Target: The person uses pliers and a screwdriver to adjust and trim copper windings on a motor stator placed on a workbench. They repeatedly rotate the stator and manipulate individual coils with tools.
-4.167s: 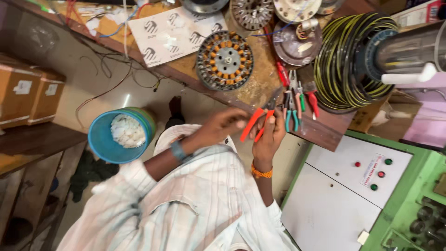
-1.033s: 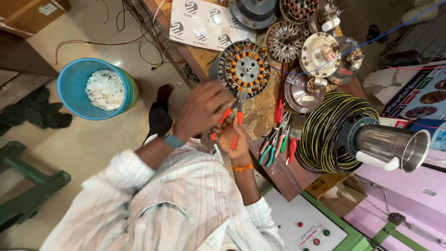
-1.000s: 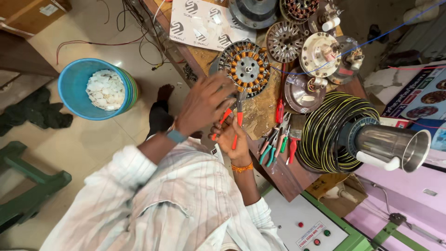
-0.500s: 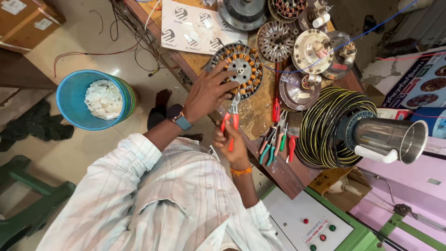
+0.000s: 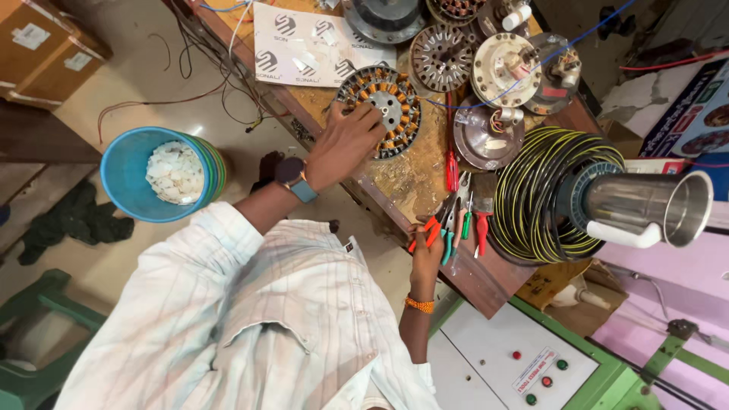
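Lowered since earlier, orange-handled pliers are clamped in the right hand; the left hand is spread flat on the wound motor core, best steadied on the counter.

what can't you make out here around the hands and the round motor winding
Head view only:
- Left hand covers the near-left edge of the round copper-wound motor stator; what its fingers touch there is hidden.
- Right hand hides the orange-handled pliers' grips; their tips blur among neighbouring tools.
- Grey metal fan housing is cut off by the top edge.

Bright even daylight, soft shadows, sharp ctr, slight wide-angle warp at edges
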